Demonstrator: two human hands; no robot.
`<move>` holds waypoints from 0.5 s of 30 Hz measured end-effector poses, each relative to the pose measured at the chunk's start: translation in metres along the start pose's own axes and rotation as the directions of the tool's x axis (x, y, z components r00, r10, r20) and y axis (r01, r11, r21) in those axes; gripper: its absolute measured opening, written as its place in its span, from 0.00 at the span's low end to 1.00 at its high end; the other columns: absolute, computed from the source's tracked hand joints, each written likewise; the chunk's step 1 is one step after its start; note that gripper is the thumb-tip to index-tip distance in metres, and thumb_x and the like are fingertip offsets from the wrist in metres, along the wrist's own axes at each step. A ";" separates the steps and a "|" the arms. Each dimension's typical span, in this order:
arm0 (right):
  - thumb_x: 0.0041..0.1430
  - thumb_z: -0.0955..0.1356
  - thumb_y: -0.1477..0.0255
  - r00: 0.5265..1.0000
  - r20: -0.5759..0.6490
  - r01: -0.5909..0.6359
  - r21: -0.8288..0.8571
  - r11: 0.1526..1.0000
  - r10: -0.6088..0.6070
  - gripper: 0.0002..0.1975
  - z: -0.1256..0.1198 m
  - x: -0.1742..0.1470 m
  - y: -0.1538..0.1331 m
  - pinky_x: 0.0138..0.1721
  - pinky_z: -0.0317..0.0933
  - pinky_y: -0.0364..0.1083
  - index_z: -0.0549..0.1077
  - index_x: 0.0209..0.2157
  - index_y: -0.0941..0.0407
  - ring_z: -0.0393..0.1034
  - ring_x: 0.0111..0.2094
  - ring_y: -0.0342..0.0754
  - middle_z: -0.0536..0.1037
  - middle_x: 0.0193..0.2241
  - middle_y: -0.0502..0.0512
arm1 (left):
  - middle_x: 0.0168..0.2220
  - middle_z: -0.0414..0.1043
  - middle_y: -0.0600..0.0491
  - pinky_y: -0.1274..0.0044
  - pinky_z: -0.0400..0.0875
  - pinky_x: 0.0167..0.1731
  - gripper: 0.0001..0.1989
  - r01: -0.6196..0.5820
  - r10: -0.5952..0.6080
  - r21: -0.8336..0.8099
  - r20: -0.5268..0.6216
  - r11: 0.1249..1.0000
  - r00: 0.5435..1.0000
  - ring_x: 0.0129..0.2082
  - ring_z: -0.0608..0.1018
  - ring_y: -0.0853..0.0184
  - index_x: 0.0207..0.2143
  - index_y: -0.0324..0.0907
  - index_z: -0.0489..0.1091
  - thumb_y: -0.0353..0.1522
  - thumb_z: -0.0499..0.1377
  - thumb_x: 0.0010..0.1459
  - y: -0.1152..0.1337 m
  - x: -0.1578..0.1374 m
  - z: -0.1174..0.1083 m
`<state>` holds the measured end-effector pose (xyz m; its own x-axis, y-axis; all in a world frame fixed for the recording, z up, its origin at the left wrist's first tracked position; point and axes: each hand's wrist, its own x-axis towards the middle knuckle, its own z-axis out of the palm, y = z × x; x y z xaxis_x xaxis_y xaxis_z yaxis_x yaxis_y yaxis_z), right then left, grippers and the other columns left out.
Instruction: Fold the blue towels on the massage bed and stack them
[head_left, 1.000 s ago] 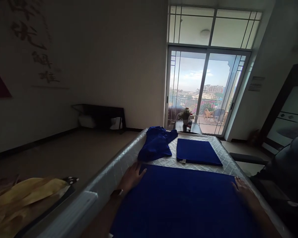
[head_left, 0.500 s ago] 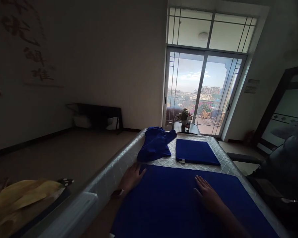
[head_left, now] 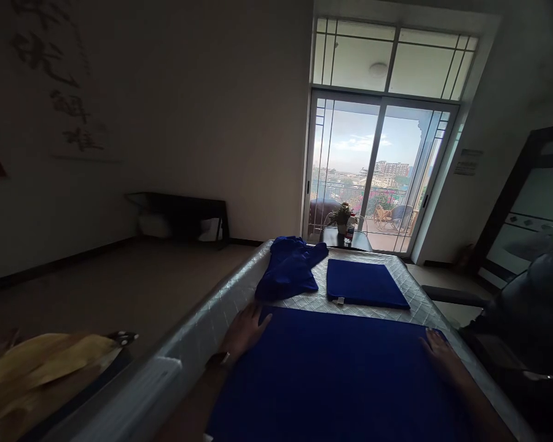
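Observation:
A large flat blue cloth (head_left: 336,374) is spread over the near part of a silvery quilted mattress (head_left: 207,316). My left hand (head_left: 244,328) lies at the cloth's far left corner, thumb apart from the fingers. At the far right corner my right hand (head_left: 439,350) rests flat with fingers stretched out. Neither hand grips anything. Beyond the spread cloth, a neatly folded blue cloth (head_left: 365,282) with a small white tag lies on the right. Left of it is a crumpled blue garment (head_left: 290,270).
A dark low table (head_left: 359,241) with a potted plant (head_left: 342,216) stands past the mattress, before glass sliding doors (head_left: 345,159). Yellowish fabric (head_left: 41,374) lies at lower left. A dark chair (head_left: 529,301) is close on the right. A dark bench-like frame (head_left: 179,215) stands by the wall.
My right hand has slid rightward across the spread blue cloth, from its middle to the far right corner. My left hand has stayed at the left corner.

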<state>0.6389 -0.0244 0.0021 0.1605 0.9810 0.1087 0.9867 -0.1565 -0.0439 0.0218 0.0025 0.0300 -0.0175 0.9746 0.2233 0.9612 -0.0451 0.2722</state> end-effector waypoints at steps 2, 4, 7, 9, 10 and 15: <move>0.66 0.49 0.59 0.999 0.018 -0.036 -0.006 0.999 0.036 0.37 0.001 0.003 0.010 0.69 0.41 0.51 0.55 0.69 0.64 0.41 0.71 0.50 0.53 0.70 0.61 | 0.69 0.55 0.39 0.61 0.52 0.65 0.36 -0.003 0.003 -0.002 0.005 1.000 1.000 0.69 0.59 0.52 0.68 0.37 0.55 0.50 0.41 0.68 0.001 -0.001 -0.001; 0.66 0.48 0.57 0.998 0.034 -0.057 -0.006 0.998 0.057 0.39 0.001 0.004 0.014 0.69 0.41 0.52 0.51 0.69 0.67 0.40 0.71 0.51 0.50 0.71 0.62 | 0.70 0.55 0.39 0.61 0.52 0.65 0.36 -0.001 0.001 -0.005 0.011 1.000 1.000 0.69 0.59 0.52 0.69 0.37 0.54 0.50 0.41 0.68 0.001 -0.001 -0.003; 0.66 0.47 0.57 0.996 0.039 -0.076 0.003 0.997 0.076 0.39 0.001 0.004 0.013 0.69 0.42 0.54 0.50 0.70 0.68 0.41 0.71 0.52 0.50 0.71 0.63 | 0.69 0.56 0.40 0.62 0.53 0.64 0.35 0.000 0.000 -0.002 0.004 1.000 1.000 0.68 0.60 0.52 0.69 0.38 0.54 0.50 0.41 0.68 0.002 -0.002 -0.003; 0.66 0.48 0.57 0.996 0.036 -0.077 0.009 0.997 0.077 0.39 -0.001 0.003 0.011 0.69 0.43 0.56 0.51 0.69 0.68 0.42 0.71 0.52 0.50 0.71 0.63 | 0.69 0.57 0.40 0.62 0.54 0.64 0.35 -0.003 0.003 0.006 -0.003 1.000 1.000 0.68 0.60 0.52 0.68 0.38 0.55 0.50 0.41 0.68 0.003 -0.002 -0.003; 0.66 0.49 0.57 0.997 0.020 -0.073 0.014 0.997 0.073 0.39 -0.003 0.002 0.009 0.69 0.43 0.56 0.52 0.69 0.68 0.43 0.71 0.53 0.52 0.70 0.64 | 0.69 0.57 0.40 0.62 0.54 0.63 0.35 -0.008 0.008 0.009 -0.008 1.000 1.000 0.68 0.60 0.52 0.68 0.38 0.55 0.50 0.41 0.68 0.003 -0.002 -0.003; 0.63 0.53 0.64 0.989 -0.148 0.009 0.031 0.999 -0.004 0.33 -0.017 -0.005 -0.017 0.69 0.46 0.58 0.64 0.64 0.66 0.51 0.69 0.56 0.63 0.66 0.66 | 0.70 0.56 0.42 0.63 0.54 0.64 0.35 -0.028 0.028 -0.003 -0.040 1.000 0.999 0.68 0.61 0.53 0.69 0.40 0.54 0.49 0.42 0.67 0.001 0.000 0.001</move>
<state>0.6216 -0.0285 0.0191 0.1585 0.9539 0.2547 0.9868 -0.1442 -0.0741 0.0225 0.0027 0.0296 -0.0017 0.9635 0.2676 0.9605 -0.0729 0.2687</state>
